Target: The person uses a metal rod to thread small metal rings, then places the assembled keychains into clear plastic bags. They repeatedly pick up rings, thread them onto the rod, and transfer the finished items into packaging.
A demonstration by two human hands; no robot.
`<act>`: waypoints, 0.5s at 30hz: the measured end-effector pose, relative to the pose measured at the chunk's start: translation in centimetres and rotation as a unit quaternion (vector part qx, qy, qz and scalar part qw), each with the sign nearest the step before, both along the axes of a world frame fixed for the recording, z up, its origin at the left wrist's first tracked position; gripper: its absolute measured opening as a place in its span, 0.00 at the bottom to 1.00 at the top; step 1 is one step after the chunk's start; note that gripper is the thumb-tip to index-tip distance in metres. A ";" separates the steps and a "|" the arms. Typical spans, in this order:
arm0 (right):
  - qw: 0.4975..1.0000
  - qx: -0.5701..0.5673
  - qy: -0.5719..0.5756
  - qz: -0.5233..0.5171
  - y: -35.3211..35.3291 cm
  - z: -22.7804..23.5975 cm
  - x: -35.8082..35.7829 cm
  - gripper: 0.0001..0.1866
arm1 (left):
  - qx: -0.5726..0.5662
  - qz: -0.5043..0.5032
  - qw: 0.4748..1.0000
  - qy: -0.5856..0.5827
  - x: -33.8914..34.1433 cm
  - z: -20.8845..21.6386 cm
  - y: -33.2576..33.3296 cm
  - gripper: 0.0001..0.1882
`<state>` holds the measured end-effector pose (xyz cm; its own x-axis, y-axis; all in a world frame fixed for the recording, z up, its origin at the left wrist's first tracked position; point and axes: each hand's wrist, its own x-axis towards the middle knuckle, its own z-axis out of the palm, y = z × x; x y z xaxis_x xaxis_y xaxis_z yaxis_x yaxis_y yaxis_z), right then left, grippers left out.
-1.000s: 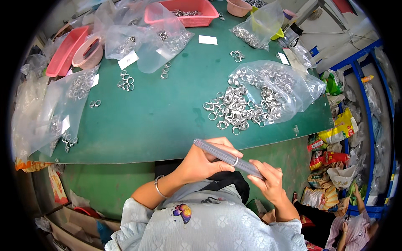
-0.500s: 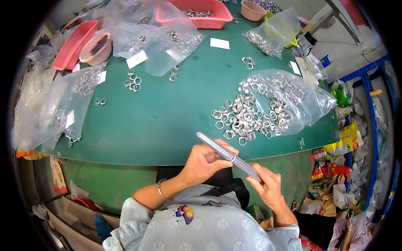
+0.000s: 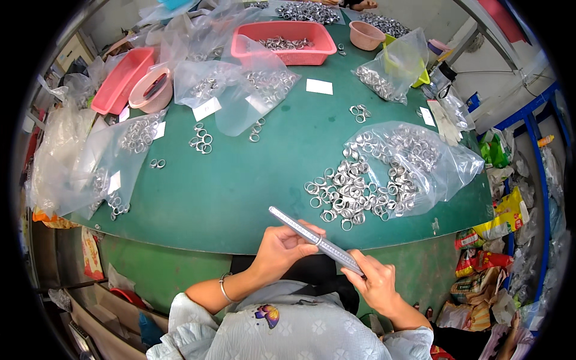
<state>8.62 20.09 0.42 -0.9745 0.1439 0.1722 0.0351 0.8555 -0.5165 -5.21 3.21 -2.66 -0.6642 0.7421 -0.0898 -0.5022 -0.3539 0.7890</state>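
Note:
A grey tapered ring mandrel [image 3: 295, 225] with a marked scale slants in front of me at the table's near edge, its thin end up and to the left. Around its shaft sits a silver ring [image 3: 320, 240]. My left hand [image 3: 280, 247], a bangle on its wrist, pinches that ring with thumb and fingers. My right hand [image 3: 373, 277] is closed round the mandrel's thick end. Just beyond the hands lies a pile of loose silver rings [image 3: 346, 185], part of it spilling from a clear plastic bag [image 3: 453, 171].
Small groups of rings [image 3: 201, 139] lie beside bags with white paper slips [image 3: 207, 108]. A pink tray [image 3: 282, 57] of rings stands at the back, another pink tray [image 3: 124, 78] at the left. Bagged goods [image 3: 501, 219] fill the right side. Another person's hand [image 3: 363, 5] shows at the far edge.
The whole view has shifted, so the table sits lower and its far edge shows more. Both hands keep their grip on ring and mandrel, now slightly lower and further left in view.

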 end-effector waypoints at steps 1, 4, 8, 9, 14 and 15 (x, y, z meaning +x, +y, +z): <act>1.000 0.000 -0.002 0.002 0.1 0.0 -0.1 0.18 | -0.006 0.001 1.000 0.002 0.0 0.3 0.0 0.12; 0.996 -0.081 -0.030 -0.004 0.5 -0.5 -0.3 0.18 | -0.020 -0.027 0.999 0.027 -0.9 0.5 0.2 0.13; 0.989 -0.134 -0.060 -0.013 0.5 0.3 -1.1 0.18 | -0.036 -0.073 0.995 0.050 -1.7 0.0 0.1 0.14; 0.987 -0.146 -0.072 -0.008 0.6 0.4 -1.2 0.18 | -0.029 -0.076 0.996 0.037 -1.8 0.1 0.2 0.13; 0.987 -0.142 -0.066 0.016 0.8 -0.1 -0.9 0.18 | -0.011 -0.067 0.995 0.076 -1.5 0.0 0.0 0.12; 0.988 -0.138 -0.062 0.017 0.9 -0.2 -0.9 0.18 | -0.013 -0.067 0.995 0.076 -1.6 0.1 -0.1 0.13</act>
